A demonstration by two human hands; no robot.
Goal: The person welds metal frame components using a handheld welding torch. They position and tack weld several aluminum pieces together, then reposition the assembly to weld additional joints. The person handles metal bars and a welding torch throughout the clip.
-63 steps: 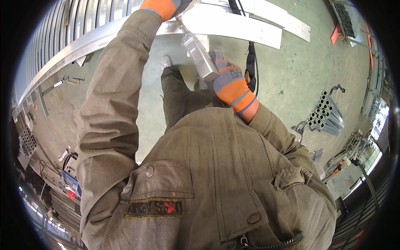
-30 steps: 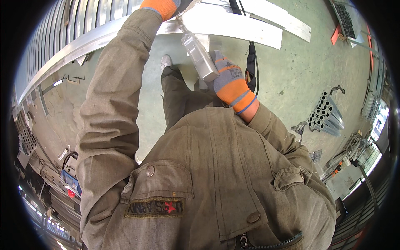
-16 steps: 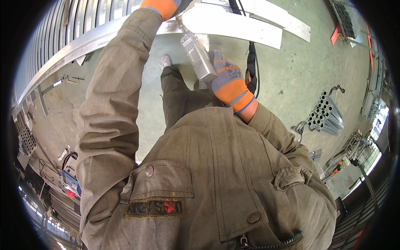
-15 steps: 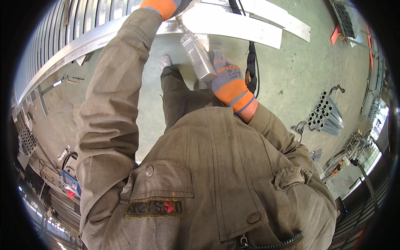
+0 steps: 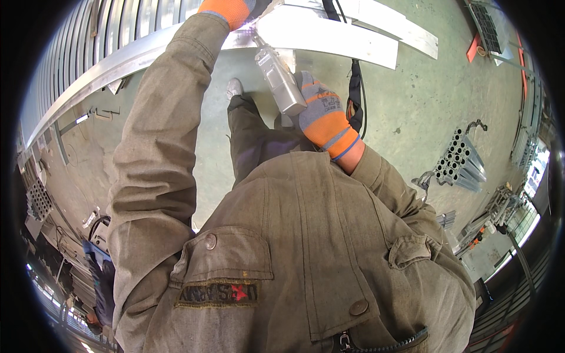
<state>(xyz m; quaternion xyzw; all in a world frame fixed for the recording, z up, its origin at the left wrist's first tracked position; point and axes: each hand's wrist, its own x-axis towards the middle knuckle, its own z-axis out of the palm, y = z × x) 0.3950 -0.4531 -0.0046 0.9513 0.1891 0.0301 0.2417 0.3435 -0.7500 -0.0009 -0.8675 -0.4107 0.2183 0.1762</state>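
- Your right hand (image 5: 321, 112), in a grey and orange glove, is wrapped tight around the back end of a silver cylindrical tool (image 5: 279, 82); the fingers are curled onto its body.
- The tool slants up and to the left from that grip, and its narrow tip sits against the long metal beam (image 5: 329, 41) right at the top of the view.
- Your left hand (image 5: 232, 9) is stretched up to the same beam, just left of the tool's tip. Only the orange cuff of its glove shows before the picture's edge cuts it off, so you cannot tell whether its fingers are spread or closed.
- The beam runs across the top, pale and flat on the right, curving down to the left as a bright rail.
- A black cable (image 5: 356, 88) hangs down just to the right of your right hand.
- Your shoe (image 5: 234, 88) stands on the green concrete floor (image 5: 412, 106) below the beam, between your two arms.
- A bundle of grey metal tubes (image 5: 459, 165) lies on the floor well off to your right.
- Your olive work jacket (image 5: 306, 259) fills the lower half of the view.
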